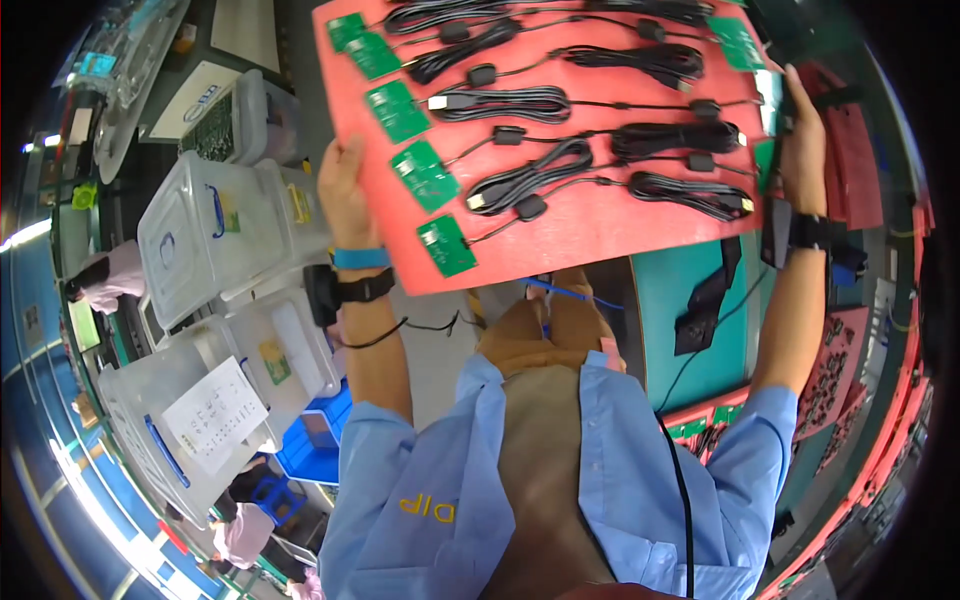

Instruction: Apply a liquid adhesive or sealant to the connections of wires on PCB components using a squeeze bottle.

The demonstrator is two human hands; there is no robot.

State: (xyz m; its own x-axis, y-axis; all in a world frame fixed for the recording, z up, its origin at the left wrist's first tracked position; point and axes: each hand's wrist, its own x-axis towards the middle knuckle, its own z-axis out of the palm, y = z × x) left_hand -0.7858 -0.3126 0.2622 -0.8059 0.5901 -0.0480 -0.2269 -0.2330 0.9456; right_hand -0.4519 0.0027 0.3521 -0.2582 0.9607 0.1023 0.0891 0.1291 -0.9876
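Observation:
A large pink board (575, 240) is held up in front of me, a hand at each side. My left hand (345, 190) is closed around its left edge, thumb on top. At the right edge, my right hand (803, 145) grips the same board; its fingertips are partly hidden. Coiled black cables (515, 103) lie across the board in rows, several with metal plugs showing. Each visible lead runs to a small green circuit board (424, 174) along the left or right side. A black ferrite block (530, 207) sits on one lead.
Clear plastic bins (185, 235) are stacked at the left, one bearing a paper sheet (215, 412). Below them is a blue bin (315, 435). A teal work surface (735, 340) lies at the right, beside more pink trays (835, 370). People in pink work farther left.

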